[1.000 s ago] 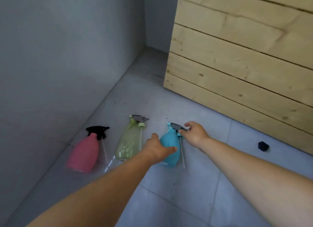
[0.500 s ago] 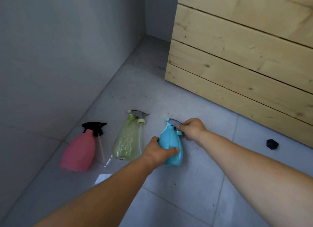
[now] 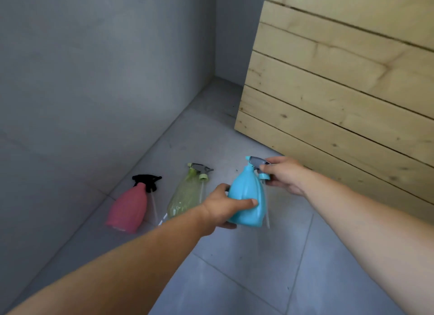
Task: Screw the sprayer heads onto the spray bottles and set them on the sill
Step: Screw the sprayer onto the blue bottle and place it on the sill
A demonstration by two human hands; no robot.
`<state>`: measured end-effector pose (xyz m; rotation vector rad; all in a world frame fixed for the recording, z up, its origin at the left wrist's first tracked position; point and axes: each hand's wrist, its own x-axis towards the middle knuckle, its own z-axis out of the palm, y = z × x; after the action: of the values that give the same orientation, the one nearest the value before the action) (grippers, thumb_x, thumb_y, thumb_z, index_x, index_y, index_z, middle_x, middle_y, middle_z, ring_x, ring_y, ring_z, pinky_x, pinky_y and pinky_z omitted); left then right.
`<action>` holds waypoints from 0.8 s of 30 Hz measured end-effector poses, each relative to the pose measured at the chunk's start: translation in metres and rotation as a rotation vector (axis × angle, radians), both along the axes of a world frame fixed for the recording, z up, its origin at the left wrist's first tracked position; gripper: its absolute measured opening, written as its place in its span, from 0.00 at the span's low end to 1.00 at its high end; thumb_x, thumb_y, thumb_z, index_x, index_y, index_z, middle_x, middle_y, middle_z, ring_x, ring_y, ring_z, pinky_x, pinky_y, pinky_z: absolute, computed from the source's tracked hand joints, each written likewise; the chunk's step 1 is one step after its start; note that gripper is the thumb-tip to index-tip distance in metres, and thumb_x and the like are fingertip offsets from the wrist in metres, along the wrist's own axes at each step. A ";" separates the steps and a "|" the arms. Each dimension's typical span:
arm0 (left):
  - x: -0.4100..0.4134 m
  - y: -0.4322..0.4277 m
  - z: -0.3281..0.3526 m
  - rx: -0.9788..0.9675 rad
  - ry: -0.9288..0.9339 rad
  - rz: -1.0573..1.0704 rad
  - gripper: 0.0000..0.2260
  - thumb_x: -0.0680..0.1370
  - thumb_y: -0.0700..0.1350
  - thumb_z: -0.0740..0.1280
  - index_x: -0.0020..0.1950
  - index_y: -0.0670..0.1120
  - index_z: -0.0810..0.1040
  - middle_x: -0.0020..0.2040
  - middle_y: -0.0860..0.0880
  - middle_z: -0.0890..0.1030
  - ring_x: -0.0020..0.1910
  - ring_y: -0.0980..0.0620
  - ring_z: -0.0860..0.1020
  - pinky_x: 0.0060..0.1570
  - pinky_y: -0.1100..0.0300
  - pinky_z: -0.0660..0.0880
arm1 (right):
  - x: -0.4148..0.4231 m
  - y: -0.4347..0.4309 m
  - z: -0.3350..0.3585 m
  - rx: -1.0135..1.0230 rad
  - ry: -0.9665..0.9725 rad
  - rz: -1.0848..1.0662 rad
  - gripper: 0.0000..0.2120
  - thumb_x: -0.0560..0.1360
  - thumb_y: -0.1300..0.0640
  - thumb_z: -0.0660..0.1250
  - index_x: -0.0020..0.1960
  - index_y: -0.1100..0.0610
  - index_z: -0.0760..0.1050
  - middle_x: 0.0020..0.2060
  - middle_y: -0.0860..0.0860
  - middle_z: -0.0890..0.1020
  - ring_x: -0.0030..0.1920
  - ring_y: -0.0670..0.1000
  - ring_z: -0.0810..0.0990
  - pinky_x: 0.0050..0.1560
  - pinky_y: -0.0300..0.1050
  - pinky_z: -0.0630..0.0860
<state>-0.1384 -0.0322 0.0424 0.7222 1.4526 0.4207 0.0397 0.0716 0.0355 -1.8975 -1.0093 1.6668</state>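
My left hand (image 3: 223, 206) wraps the blue bottle (image 3: 246, 199), thumb across its front | my right hand (image 3: 285, 175) pinches its grey sprayer head (image 3: 257, 161) beside the neck | bottle held upright above the grey tiled floor (image 3: 234, 279) | green bottle (image 3: 187, 192) and pink bottle (image 3: 128, 209) lie on the floor to the left, near the wall (image 3: 82, 80) | wooden planks (image 3: 340, 91) right
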 end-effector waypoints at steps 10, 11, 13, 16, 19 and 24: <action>-0.037 -0.019 0.160 0.294 0.123 -0.179 0.31 0.70 0.48 0.81 0.68 0.49 0.71 0.61 0.48 0.82 0.57 0.49 0.85 0.46 0.55 0.84 | 0.001 -0.023 0.185 0.339 0.085 0.050 0.16 0.76 0.66 0.68 0.63 0.59 0.75 0.48 0.53 0.80 0.46 0.52 0.81 0.53 0.55 0.81; -0.042 -0.025 0.174 0.317 0.127 -0.186 0.31 0.70 0.48 0.81 0.68 0.49 0.71 0.61 0.47 0.82 0.57 0.49 0.85 0.48 0.53 0.85 | -0.001 -0.030 0.207 0.396 0.101 0.039 0.16 0.76 0.66 0.68 0.63 0.59 0.75 0.50 0.54 0.80 0.48 0.53 0.82 0.51 0.54 0.82; -0.050 -0.040 0.201 0.370 0.158 -0.195 0.33 0.67 0.50 0.82 0.67 0.50 0.71 0.60 0.47 0.82 0.57 0.48 0.84 0.51 0.51 0.84 | -0.006 -0.045 0.248 0.519 0.146 0.003 0.12 0.76 0.65 0.68 0.58 0.56 0.77 0.54 0.57 0.81 0.50 0.54 0.83 0.51 0.52 0.82; -0.060 -0.062 0.226 0.453 0.205 -0.166 0.36 0.61 0.53 0.81 0.65 0.51 0.71 0.58 0.48 0.83 0.53 0.49 0.85 0.45 0.54 0.84 | -0.017 -0.071 0.306 0.694 0.249 -0.083 0.08 0.76 0.63 0.68 0.50 0.50 0.78 0.53 0.55 0.84 0.50 0.52 0.84 0.52 0.48 0.81; -0.068 -0.084 0.239 0.494 0.213 -0.119 0.38 0.56 0.55 0.82 0.63 0.52 0.72 0.56 0.47 0.84 0.52 0.48 0.86 0.49 0.50 0.85 | -0.023 -0.097 0.346 0.829 0.325 -0.160 0.09 0.76 0.61 0.69 0.54 0.52 0.80 0.53 0.54 0.85 0.49 0.50 0.84 0.50 0.45 0.81; -0.073 -0.103 0.249 0.547 0.249 -0.121 0.33 0.65 0.49 0.83 0.65 0.51 0.71 0.54 0.50 0.84 0.49 0.53 0.85 0.45 0.59 0.83 | -0.027 -0.128 0.373 0.894 0.411 -0.258 0.08 0.77 0.63 0.67 0.54 0.54 0.79 0.48 0.52 0.86 0.47 0.50 0.84 0.50 0.44 0.81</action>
<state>-0.2110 -0.1348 0.2918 1.3315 1.5268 0.6633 0.0129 -0.0564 0.4088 -0.9959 -1.0300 1.0960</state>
